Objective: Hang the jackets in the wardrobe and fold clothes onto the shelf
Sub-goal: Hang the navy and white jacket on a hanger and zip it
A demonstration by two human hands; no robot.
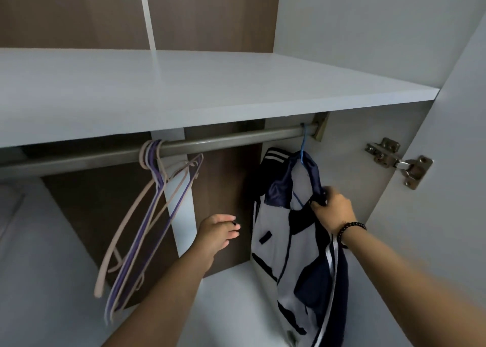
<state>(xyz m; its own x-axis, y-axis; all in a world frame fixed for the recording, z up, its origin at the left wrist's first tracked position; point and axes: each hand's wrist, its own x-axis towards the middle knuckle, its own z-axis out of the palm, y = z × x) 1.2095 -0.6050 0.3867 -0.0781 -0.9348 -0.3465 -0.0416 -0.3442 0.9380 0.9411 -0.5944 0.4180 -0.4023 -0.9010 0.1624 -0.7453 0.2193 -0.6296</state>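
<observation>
Navy-white jacket (297, 241) in right hand (332, 209)

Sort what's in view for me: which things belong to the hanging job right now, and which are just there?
In the job:
- jacket, on the blue hanger
- rail
- right hand, gripping the jacket's collar
- left hand, open, holding nothing
- shelf

Just there:
- spare hangers on the rail, bare
- door hinge
</observation>
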